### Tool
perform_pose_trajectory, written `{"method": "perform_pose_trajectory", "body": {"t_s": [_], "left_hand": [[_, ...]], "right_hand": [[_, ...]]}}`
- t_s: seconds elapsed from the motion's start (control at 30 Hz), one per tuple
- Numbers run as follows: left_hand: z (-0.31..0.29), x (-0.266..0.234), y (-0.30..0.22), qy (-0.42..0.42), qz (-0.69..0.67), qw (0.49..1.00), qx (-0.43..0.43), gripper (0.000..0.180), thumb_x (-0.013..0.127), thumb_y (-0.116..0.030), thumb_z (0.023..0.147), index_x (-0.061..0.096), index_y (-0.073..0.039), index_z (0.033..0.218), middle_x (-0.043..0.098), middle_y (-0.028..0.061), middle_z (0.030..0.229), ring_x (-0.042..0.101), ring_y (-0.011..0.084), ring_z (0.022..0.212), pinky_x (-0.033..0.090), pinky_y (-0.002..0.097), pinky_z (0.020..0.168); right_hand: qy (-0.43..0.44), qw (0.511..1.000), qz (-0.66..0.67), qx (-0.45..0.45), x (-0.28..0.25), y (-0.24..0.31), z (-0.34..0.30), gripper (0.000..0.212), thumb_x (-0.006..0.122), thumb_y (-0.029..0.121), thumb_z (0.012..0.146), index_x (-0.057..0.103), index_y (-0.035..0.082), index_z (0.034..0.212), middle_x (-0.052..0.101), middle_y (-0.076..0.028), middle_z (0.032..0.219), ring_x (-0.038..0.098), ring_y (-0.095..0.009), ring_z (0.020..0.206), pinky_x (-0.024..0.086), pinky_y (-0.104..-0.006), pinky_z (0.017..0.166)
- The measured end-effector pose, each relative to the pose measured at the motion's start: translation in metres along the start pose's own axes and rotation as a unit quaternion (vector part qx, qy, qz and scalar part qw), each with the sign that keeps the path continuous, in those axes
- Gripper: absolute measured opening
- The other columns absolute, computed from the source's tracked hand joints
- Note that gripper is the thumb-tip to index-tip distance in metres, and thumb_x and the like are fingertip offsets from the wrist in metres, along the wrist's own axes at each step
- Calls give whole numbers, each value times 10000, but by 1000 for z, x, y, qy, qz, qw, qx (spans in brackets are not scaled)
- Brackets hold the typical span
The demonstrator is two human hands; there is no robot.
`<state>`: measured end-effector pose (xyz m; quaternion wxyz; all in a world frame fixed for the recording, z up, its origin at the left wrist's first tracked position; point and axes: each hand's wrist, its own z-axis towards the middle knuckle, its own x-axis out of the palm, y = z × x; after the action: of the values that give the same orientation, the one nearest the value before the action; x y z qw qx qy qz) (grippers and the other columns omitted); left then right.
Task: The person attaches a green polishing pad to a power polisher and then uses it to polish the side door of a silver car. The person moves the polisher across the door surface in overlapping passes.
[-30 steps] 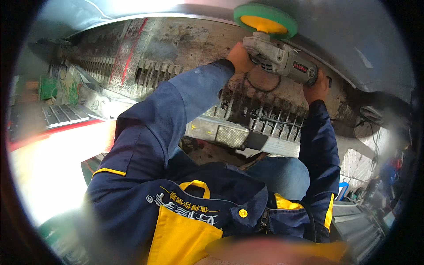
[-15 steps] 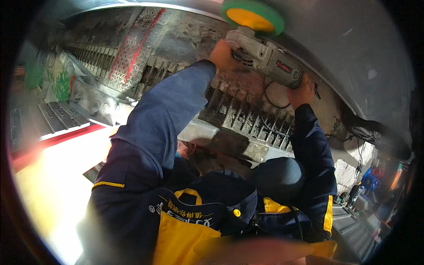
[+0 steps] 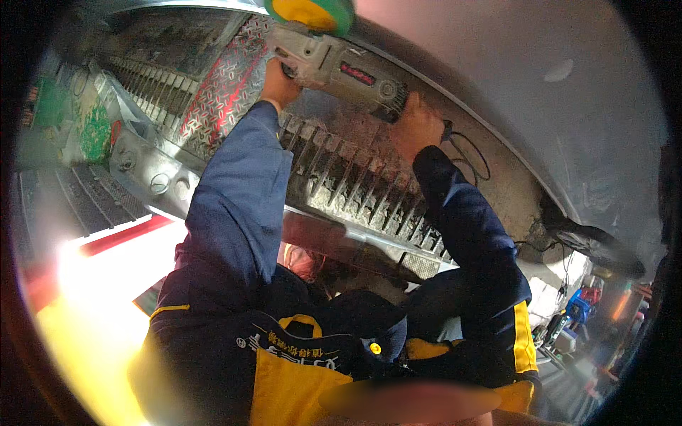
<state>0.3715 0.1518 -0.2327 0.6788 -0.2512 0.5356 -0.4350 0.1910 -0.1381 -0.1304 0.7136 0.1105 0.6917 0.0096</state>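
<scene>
Both hands hold a grey power polisher [image 3: 348, 74] at the top of the view. Its round pad [image 3: 328, 15], green at the rim and yellow inside, is cut off by the top edge. My left hand [image 3: 280, 86] is closed round the front of the tool, near the pad. At the rear end, my right hand [image 3: 418, 128] grips the body, its fingers partly hidden. A smooth, curved grey vehicle panel [image 3: 547, 99] runs along the upper right. The pad is close to the panel's edge; whether they touch, I cannot tell.
A black cable [image 3: 472, 153] loops by my right wrist. Below the tool lies a dirty slatted floor grate [image 3: 362, 184], with a tread plate [image 3: 224, 92] striped red at the left. A wheel [image 3: 600, 248] and several bottles [image 3: 561, 326] are at the right. Strong light glares lower left.
The polisher and both hands have moved left in the view, and the pad has slid further past the top edge. My grip on it looks the same.
</scene>
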Motion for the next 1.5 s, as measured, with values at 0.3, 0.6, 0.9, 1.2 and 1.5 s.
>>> {"method": "perform_pose_trajectory", "body": {"t_s": [0.3,0.6,0.9,1.2,1.5], "left_hand": [[37,-72,62,-102,8,993,-62,567,910,-243,804,667,38,1233,754,246,1196,733,402,1137,570,455,949],[-13,11,45,-73,-34,993,83,531,888,-154,835,601,26,1243,737,175,1199,724,297,1127,562,415,949],[-70,93,-71,24,-143,989,-17,503,869,-67,821,622,14,1252,726,170,1274,703,274,1181,558,408,976],[-158,218,-203,-34,-69,981,178,260,861,-154,783,709,-14,940,720,230,1019,683,451,972,539,508,840],[-235,338,-279,160,-63,978,115,391,845,-78,762,724,30,1119,735,282,1120,723,368,1063,550,420,871]], "right_hand": [[-62,995,5,-77,3,97,65,208,670,132,908,632,44,1092,772,-189,977,787,-400,876,626,-526,743],[-54,995,-76,-24,-4,23,24,490,844,256,791,582,52,1151,764,-152,1009,769,-365,930,603,-483,842],[-84,995,-60,9,-39,-106,-63,580,774,167,779,582,44,1312,750,-171,1015,733,-388,1004,562,-512,888],[-39,992,-79,89,-80,-266,-179,482,752,170,828,589,93,1275,742,-180,1120,726,-390,1055,540,-531,926],[-29,988,7,151,-98,-414,-294,390,725,133,836,595,66,1198,725,-213,1205,689,-426,1159,529,-546,1005]]}}
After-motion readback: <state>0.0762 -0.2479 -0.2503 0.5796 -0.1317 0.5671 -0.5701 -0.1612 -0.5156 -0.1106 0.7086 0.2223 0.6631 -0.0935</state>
